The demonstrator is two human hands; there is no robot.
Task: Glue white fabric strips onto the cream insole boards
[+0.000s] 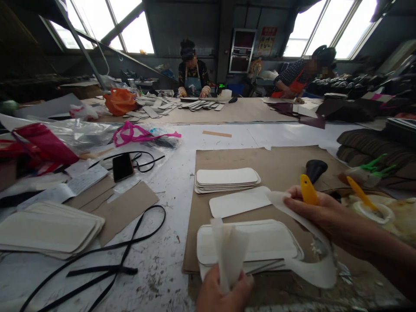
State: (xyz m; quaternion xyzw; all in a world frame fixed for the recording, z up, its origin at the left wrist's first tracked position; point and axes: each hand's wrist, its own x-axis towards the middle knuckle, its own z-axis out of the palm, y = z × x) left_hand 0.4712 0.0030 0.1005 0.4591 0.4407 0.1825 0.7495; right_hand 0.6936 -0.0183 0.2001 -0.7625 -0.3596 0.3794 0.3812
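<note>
At the bottom middle, my left hand (pixel 224 292) is closed round upright, bent pieces of thin off-white sheet (pixel 232 251). My right hand (pixel 320 212) pinches the end of a long off-white strip (pixel 316 271), which hangs in a curl below it. A yellow-handled tool (pixel 308 190) is also tucked in that hand; its working end is hidden. Behind my left hand lies a stack of white rounded panels (pixel 250 238). Beyond it are a single white panel (pixel 238 203) and a smaller stack (pixel 227 177), all on brown cardboard (pixel 282 167).
On the right stand a pot with a yellow-handled tool (pixel 373 212), a black cone-shaped object (pixel 316 170) and dark stacked pieces (pixel 367 147). To the left lie more panels (pixel 48 227), black straps (pixel 125 247) and a phone (pixel 122 167). Two people work across the table.
</note>
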